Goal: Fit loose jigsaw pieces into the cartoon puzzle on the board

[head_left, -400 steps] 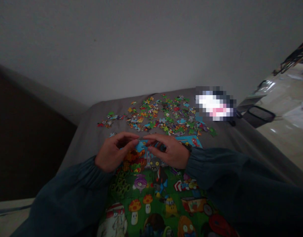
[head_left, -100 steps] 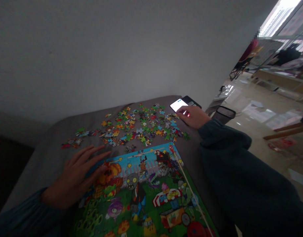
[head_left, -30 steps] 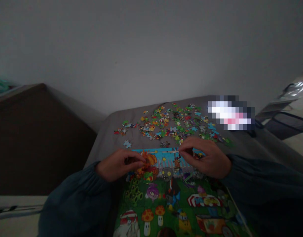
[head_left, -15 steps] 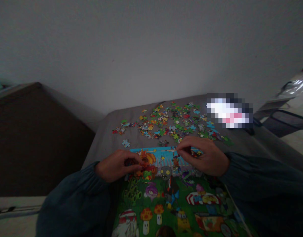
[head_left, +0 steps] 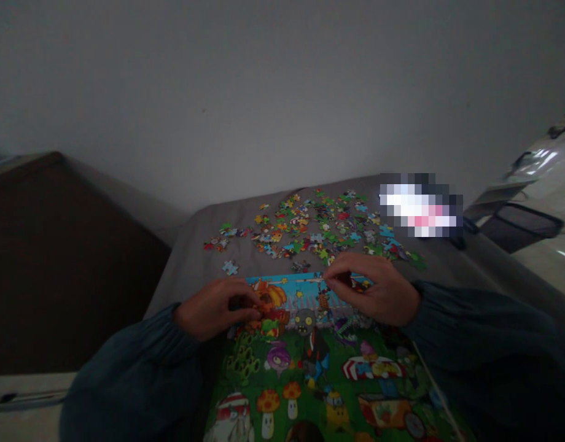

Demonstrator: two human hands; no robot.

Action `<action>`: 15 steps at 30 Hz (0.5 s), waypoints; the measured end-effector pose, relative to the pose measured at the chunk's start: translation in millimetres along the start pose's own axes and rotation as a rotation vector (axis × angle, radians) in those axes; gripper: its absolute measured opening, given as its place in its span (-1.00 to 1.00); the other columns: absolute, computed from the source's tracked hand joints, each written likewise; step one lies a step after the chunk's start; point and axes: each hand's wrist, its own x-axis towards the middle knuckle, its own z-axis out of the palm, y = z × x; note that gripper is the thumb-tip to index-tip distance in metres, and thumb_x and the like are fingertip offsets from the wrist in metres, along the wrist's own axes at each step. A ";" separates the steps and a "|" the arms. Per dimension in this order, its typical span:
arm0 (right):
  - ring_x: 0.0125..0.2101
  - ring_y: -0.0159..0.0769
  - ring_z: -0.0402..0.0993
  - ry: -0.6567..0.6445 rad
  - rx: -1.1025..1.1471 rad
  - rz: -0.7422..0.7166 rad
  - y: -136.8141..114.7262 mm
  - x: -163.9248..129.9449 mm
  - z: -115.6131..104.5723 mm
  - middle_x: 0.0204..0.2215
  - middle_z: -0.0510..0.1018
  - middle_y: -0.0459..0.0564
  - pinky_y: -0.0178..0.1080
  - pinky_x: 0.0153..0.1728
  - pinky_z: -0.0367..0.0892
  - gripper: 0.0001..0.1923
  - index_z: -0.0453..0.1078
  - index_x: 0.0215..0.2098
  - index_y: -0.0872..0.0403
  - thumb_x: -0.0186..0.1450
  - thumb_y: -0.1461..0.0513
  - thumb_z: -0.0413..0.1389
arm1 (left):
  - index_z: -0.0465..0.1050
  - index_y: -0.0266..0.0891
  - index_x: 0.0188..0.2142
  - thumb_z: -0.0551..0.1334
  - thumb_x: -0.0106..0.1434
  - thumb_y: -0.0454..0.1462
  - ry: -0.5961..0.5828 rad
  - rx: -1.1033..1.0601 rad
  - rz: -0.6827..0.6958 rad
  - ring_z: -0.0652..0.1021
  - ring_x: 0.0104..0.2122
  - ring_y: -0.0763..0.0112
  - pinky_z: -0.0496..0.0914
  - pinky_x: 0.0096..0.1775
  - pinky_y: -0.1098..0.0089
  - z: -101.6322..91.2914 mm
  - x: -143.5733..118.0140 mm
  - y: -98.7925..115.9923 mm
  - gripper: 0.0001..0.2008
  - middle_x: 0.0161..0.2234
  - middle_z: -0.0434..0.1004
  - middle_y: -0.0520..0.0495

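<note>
Since half a second ago both hands are shifting slightly left and lower in view, otherwise same pose. Left hand (head_left: 213,308) is curling, fingertips pinched on what is probably a small dark jigsaw piece (head_left: 239,302), too dim to be sure, at the upper left corner of the colourful cartoon jigsaw picture board (head_left: 310,374). Right hand (head_left: 377,290) is curling too, fingertips nipping something small at the board's top edge; cannot tell what. Loose multicoloured cardboard puzzle pieces (head_left: 310,230) are lying scattered just beyond on the grey fabric surface (head_left: 190,258). No writing is readable; a pixelated patch (head_left: 420,205) is sitting far right.
</note>
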 end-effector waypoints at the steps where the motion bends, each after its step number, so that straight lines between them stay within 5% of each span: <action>1: -0.53 -0.48 0.36 0.000 0.001 0.000 0.0 -0.1 -0.1 -0.50 0.47 -0.10 -0.37 -0.47 0.29 -0.94 0.42 -0.30 0.14 0.30 0.34 0.09 | 0.57 -0.17 -0.25 0.26 0.23 -0.12 0.004 0.002 0.007 0.49 -0.31 0.37 0.30 -0.25 0.41 0.3 0.1 0.0 -0.79 -0.30 0.55 -0.02; 15: -0.55 -0.48 0.35 -0.013 -0.013 0.011 -3.2 0.9 -1.9 -0.52 0.46 -0.10 -0.37 -0.49 0.28 -0.92 0.42 -0.32 0.13 0.31 0.32 0.08 | 0.46 -0.21 -0.35 0.30 0.18 -0.03 0.052 0.047 -0.026 0.46 -0.33 0.35 0.28 -0.29 0.39 6.5 2.4 -3.2 -0.72 -0.35 0.49 0.00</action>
